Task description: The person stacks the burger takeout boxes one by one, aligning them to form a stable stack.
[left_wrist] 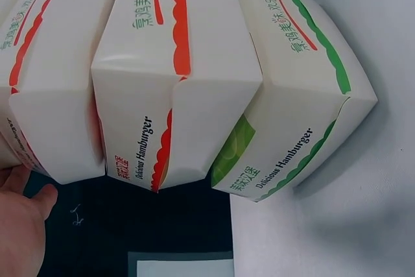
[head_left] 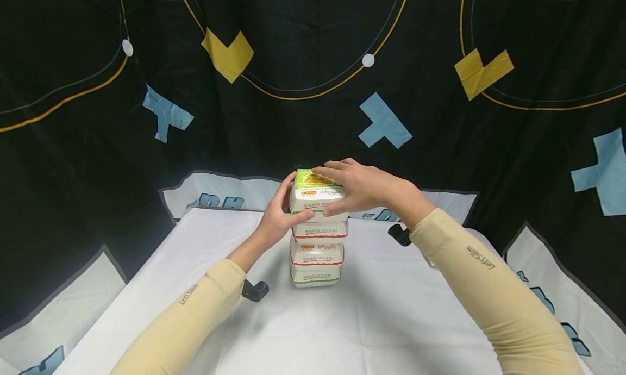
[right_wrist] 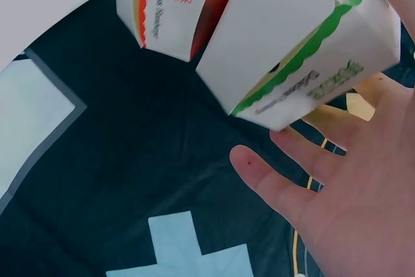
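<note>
Several white hamburger boxes stand in one upright stack. The top box [head_left: 309,201] has a green and yellow lid and a green trim; red-trimmed boxes [head_left: 320,231] [left_wrist: 175,50] lie below it, and a green-trimmed one [head_left: 315,277] [left_wrist: 292,76] is lowest. My left hand [head_left: 276,217] [left_wrist: 23,225] grips the top box's left side, thumb across the front corner. Over its right side is my right hand [head_left: 364,187] [right_wrist: 363,180], thumb at the front, other fingers spread above and behind. In the right wrist view the top box [right_wrist: 279,37] looks tilted against the box below [right_wrist: 181,4].
A white cloth covers the table [head_left: 401,310]. Behind it hangs a black curtain [head_left: 293,130] with yellow and blue tape pieces and looping cords. Dark wrist-camera mounts [head_left: 255,291] [head_left: 400,235] stick out beside both wrists.
</note>
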{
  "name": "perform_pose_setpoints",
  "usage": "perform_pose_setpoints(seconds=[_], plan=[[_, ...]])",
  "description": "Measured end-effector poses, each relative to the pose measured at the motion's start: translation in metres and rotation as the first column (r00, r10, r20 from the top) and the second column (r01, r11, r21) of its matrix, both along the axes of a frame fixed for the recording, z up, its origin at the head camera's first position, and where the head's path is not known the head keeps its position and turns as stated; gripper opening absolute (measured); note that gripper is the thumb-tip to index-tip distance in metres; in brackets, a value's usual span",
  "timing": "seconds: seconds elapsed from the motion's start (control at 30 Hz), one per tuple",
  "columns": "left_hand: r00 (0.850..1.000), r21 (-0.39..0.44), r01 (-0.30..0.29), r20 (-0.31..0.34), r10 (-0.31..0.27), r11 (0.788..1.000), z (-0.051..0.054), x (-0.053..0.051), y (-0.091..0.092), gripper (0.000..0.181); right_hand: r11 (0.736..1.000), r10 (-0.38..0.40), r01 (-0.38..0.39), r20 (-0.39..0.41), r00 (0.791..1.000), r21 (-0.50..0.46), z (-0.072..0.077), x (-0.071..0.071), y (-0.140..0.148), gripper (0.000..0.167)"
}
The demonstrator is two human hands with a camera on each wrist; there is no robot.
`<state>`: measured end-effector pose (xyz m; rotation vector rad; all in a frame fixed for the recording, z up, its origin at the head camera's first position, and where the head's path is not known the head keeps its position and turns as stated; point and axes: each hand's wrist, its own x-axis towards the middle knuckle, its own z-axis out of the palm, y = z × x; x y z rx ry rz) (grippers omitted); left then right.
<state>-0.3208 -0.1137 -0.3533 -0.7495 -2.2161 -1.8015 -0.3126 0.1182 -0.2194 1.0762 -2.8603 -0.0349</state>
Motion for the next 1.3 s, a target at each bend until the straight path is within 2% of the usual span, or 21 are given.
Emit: perform_pose_setpoints(seconds=[0.17, 0.63, 0.8, 1.0, 1.3], plan=[[1.000, 0.016, -0.002, -0.015, 0.002, 1.000, -0.004, -0.002, -0.001, 0.095, 0.999, -0.040, 0.041, 0.039, 0.998, -0.026, 0.000, 0.000, 0.012, 0.097], [0.999, 0.029, -0.017, -0.040, 0.018, 0.999, -0.003, 0.000, -0.001, 0.094, 0.986, -0.152, 0.157, 0.086, 0.985, -0.059, -0.005, -0.003, 0.054, 0.107], [0.999, 0.028, -0.019, -0.046, 0.020, 0.999, -0.003, 0.000, -0.001, 0.094, 0.985, -0.157, 0.162, 0.082, 0.984, -0.058, -0.008, -0.003, 0.069, 0.108], [0.999, 0.018, -0.029, -0.043, 0.029, 0.999, -0.003, -0.002, -0.001, 0.094, 0.980, -0.178, 0.186, 0.106, 0.978, -0.067, -0.017, -0.008, 0.089, 0.108], [0.999, 0.010, -0.037, -0.022, 0.037, 0.999, -0.001, 0.000, -0.002, 0.094, 0.960, -0.256, 0.270, 0.153, 0.954, -0.078, -0.035, -0.015, 0.118, 0.101]])
